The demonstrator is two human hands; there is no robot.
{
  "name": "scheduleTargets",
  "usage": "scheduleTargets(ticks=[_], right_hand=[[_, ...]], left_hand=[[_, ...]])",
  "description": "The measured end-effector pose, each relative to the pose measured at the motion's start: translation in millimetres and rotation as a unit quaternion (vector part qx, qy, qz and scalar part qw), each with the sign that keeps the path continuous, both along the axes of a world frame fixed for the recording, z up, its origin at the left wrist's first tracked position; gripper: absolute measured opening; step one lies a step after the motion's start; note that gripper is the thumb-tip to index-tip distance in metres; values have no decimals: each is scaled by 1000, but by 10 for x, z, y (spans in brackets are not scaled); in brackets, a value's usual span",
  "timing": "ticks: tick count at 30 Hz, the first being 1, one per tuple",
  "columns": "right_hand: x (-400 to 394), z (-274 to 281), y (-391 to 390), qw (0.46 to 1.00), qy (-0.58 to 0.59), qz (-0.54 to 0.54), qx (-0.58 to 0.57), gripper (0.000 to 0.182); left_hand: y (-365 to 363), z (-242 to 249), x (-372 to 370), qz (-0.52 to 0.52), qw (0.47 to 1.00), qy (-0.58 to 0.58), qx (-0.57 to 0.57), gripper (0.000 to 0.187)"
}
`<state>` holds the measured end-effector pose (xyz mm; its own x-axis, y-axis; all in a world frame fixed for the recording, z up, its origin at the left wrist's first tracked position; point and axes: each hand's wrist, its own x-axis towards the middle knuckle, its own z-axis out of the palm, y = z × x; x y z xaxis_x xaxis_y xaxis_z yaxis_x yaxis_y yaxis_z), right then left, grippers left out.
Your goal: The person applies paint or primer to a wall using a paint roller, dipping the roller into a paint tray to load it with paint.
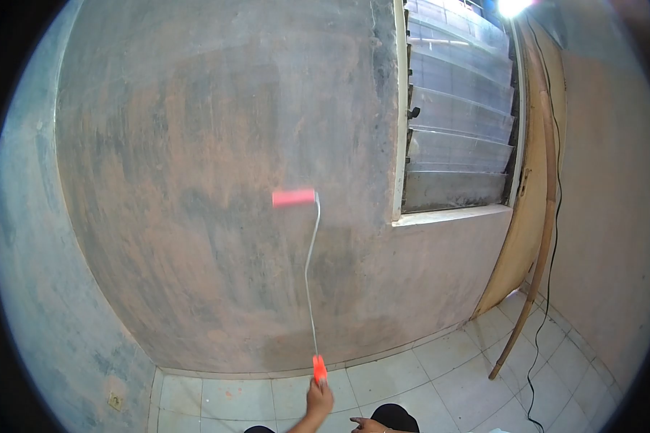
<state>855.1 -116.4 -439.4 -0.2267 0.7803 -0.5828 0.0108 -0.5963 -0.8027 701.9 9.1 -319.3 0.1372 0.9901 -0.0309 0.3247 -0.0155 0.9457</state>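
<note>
My left hand (319, 398) is wrapped round the orange handle of a paint roller (294, 198), low in the middle of the head view. A long, thin wire frame runs up from the handle to the pink roller sleeve, which lies sideways at or close to the patchy grey and brown wall (217, 144); whether it touches is hard to tell. At the bottom edge, my right hand (370, 425) shows only in part beside a dark knee, with a finger stretched to the left and no object seen in it.
A louvred glass window (458, 108) with a pale sill is at the upper right. Right of it, a bamboo pole (545, 195) leans beside a yellowish door (509, 252), and a black cable (554, 252) hangs to the white tiled floor (390, 375). A bright lamp (513, 7) shines above.
</note>
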Motion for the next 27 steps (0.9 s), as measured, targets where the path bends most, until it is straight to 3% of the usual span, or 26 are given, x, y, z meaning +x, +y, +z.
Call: scheduleTargets(ticks=[1, 2, 3, 4, 6, 7, 9, 10, 11, 13, 14, 16, 17, 19, 20, 21, 22, 24, 25, 26, 27], right_hand=[[-5, 251, -28, 1000, 1, 3, -6, 70], [-53, 484, -80, 1000, -12, 2, 2, 69], [-107, 591, -98, 1000, -26, -1, 12, 68], [-169, 387, 1, 1000, -26, -1, 12, 68], [-328, -289, 298, 991, 116, -48, 40, 67], [-71, 118, 115, 991, 116, -49, 40, 67], [-538, 1145, 100, 994, -35, -30, 98, 69], [-615, 1986, 0, 988, -130, 68, 54, 60], [-632, 1710, 1, 988, -126, 71, 53, 60], [-620, 1004, 45, 983, -95, 30, 157, 70], [-578, 976, 56, 983, -95, 27, 157, 70], [-503, 926, 92, 996, -66, 60, 8, 69], [-500, 909, 70, 996, -65, 61, 7, 69], [-499, 887, -94, 993, -100, 54, 21, 69], [-337, 191, 118, 997, 10, 73, -21, 72], [-345, 176, 50, 996, 8, 86, -31, 72], [-359, 205, -8, 991, -68, 114, 31, 68], [-355, 365, -68, 947, -214, 180, 157, 63], [-417, 493, -76, 949, -223, 167, 148, 61], [-423, 425, -32, 947, -224, 174, 151, 63], [-434, 349, 4, 945, -224, 185, 153, 65]], left_hand=[[213, 487, 84, 36, 988, -4, 152, 45], [651, 773, 142, -1, 988, -61, 139, 44], [901, 1434, 211, -5, 988, -70, 138, 45], [1230, 1902, 293, -1, 983, -83, 162, 44], [1444, 2891, 380, -13, 979, -135, 151, 42], [1446, 3131, 381, -8, 980, -151, 126, 42], [1461, 2797, 362, -12, 971, -161, 173, 42], [1463, 2421, 301, -17, 963, -161, 216, 43], [1544, 1765, 174, 16, 979, -67, 192, 41], [893, 1038, -186, 28, 985, 18, 167, 39], [667, 507, -406, 17, 985, 21, 168, 35], [17, 33, -846, 36, 992, 70, 102, 31], [-89, -566, -1082, 61, 990, 50, 114, 31], [-461, -913, -1517, 73, 981, 180, -26, 44], [-761, -245, -1537, 99, 980, 148, -88, 47], [-1019, 408, -1517, 127, 974, 113, -153, 64], [-1096, 342, -1641, 146, 978, 141, -54, 76], [-1145, -104, -2058, 133, 985, 106, -27, 71], [-1235, -280, -2179, 186, 982, -26, 5, 38], [-1346, -75, -2234, 214, 974, -79, -11, 44], [-1454, 13, -2357, 227, 972, -54, 5, 45]])
